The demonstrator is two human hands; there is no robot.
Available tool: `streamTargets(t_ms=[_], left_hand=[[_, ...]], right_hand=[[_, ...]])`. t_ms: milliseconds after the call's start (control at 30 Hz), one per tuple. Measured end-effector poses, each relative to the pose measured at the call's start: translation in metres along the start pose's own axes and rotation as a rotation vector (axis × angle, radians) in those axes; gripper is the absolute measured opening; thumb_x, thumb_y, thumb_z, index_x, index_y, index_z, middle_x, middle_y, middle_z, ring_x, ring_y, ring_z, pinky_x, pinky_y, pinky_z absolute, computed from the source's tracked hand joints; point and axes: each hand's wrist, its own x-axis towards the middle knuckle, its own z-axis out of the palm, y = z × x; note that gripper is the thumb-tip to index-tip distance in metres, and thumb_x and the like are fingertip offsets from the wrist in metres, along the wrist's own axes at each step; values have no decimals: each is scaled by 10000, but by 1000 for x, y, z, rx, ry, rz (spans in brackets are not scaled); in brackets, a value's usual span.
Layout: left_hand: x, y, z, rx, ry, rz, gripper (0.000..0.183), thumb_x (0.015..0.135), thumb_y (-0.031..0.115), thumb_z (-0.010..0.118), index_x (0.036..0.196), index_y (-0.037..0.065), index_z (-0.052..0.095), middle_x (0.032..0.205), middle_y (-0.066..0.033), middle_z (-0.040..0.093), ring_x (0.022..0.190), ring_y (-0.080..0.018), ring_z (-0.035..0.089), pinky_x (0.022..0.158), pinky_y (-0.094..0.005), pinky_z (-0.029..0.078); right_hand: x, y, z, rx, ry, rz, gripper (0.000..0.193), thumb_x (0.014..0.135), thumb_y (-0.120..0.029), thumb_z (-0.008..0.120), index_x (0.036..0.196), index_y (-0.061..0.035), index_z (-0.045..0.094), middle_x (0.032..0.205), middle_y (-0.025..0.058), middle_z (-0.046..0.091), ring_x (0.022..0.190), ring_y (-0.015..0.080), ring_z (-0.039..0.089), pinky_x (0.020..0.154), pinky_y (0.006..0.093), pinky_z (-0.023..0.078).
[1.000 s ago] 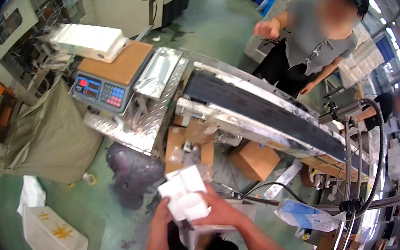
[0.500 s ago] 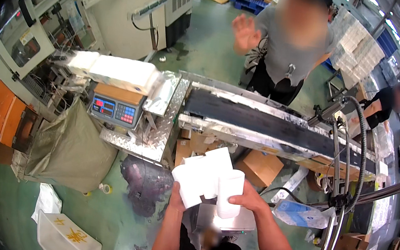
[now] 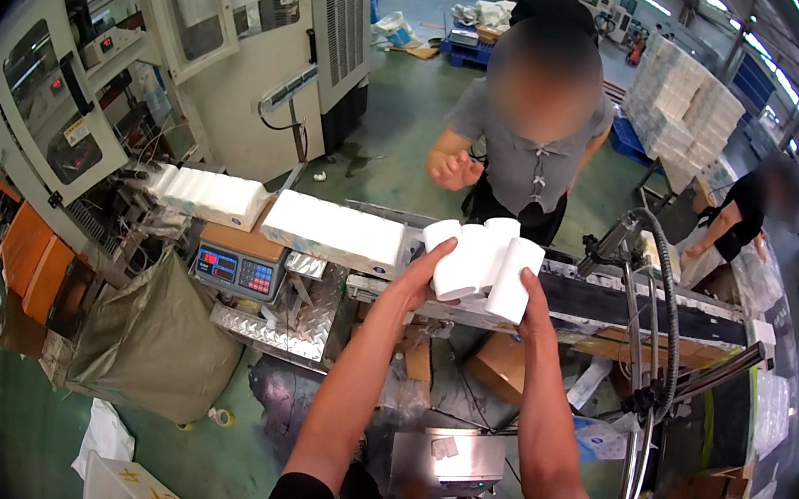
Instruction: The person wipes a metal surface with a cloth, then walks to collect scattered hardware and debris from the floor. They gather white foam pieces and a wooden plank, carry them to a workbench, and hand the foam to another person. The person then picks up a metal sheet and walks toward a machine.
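Several white paper rolls (image 3: 482, 258) are bunched together between my two hands, raised in front of the conveyor. My left hand (image 3: 420, 270) presses on the bunch from the left. On the other side, my right hand (image 3: 536, 304) grips the outermost roll, which tilts. Just left of the rolls, a long wrapped pack of white rolls (image 3: 333, 231) lies across the metal plate toward the conveyor belt (image 3: 604, 305). Behind it, a second wrapped pack (image 3: 209, 195) lies near the digital scale (image 3: 238, 267).
A co-worker (image 3: 533, 156) in grey stands across the conveyor, one hand raised. Metal posts with a hose (image 3: 669, 325) rise at the right. A steel box (image 3: 449, 458) sits below my arms, cardboard boxes (image 3: 497, 363) under the conveyor. Another person (image 3: 742, 219) works far right.
My hands have carried the rolls up and forward, from above the steel box to the conveyor. The wrapped pack has slid right; another shows behind it. The co-worker's hand is lower. The view has tilted up.
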Motion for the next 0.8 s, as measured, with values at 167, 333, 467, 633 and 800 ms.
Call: streamTargets(t_ms=[167, 333, 467, 633, 800], left_hand=[[16, 17, 23, 146, 27, -23, 643, 878, 614, 468, 1336, 163, 454, 1202, -56, 592, 1051, -259, 581, 807, -542, 452], [27, 31, 23, 194, 49, -41, 685, 861, 632, 481, 1354, 157, 443, 1232, -67, 574, 1117, -275, 545, 885, -585, 396], [28, 38, 30, 234, 98, -56, 728, 829, 647, 528, 1353, 149, 439, 1273, -85, 538, 1161, -292, 515, 913, -606, 387], [24, 43, 37, 205, 148, -108, 774, 791, 653, 582, 1358, 152, 419, 1299, -91, 505, 1167, -315, 507, 916, -616, 407], [29, 46, 35, 196, 179, -147, 760, 829, 636, 493, 1406, 167, 334, 1378, -119, 412, 1227, -355, 435, 909, -647, 394]], right_hand=[[5, -20, -11, 76, 47, 14, 679, 861, -461, 587, 1336, -9, 414, 1195, 134, 569, 1052, 230, 580, 899, 372, 472], [12, -30, 0, 140, 8, -38, 679, 863, -505, 570, 1335, -43, 415, 1149, 111, 591, 998, 236, 606, 832, 394, 509], [17, -30, -6, 176, -17, -35, 685, 877, -504, 544, 1363, -51, 379, 1201, 127, 567, 1049, 263, 591, 849, 428, 508], [21, -31, -4, 214, -34, -4, 687, 896, -496, 512, 1385, -41, 350, 1245, 126, 545, 1097, 264, 569, 908, 413, 471], [17, -36, 7, 246, -27, 62, 669, 896, -551, 468, 1395, -121, 356, 1297, 116, 511, 1146, 299, 540, 906, 505, 466]])
